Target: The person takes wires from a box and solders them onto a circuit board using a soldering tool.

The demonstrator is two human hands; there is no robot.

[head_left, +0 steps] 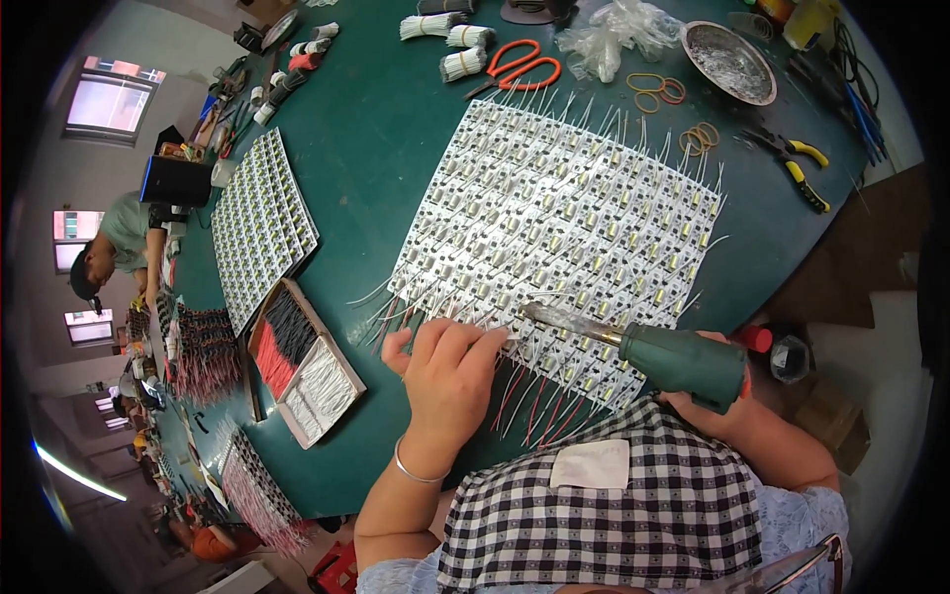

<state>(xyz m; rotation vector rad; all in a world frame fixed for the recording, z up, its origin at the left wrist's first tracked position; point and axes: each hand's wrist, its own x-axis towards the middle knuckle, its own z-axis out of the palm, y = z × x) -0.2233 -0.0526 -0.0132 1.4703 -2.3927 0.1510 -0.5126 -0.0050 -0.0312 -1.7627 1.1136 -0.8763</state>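
A large white sheet of circuit boards [554, 213], dense with small components and thin wires, lies on the green table in front of me. At its near edge, my left hand [443, 371] is closed with curled fingers among the wire ends. What the fingertips pinch there is too small to make out. My right hand [705, 411] grips a green soldering gun [683, 364] from behind and below, partly hidden by its body. The gun's metal tip points left over the sheet, just right of my left fingertips. Red and white wires [539, 406] stick out from the near edge.
A box [329, 342] of black, red and white wires sits at left, beside another board sheet [259, 223]. Orange scissors [520, 69], wire bundles [462, 64], rubber bands [648, 91], a metal bowl [693, 32] and yellow-handled pliers [792, 153] lie beyond. A person [124, 238] works far left.
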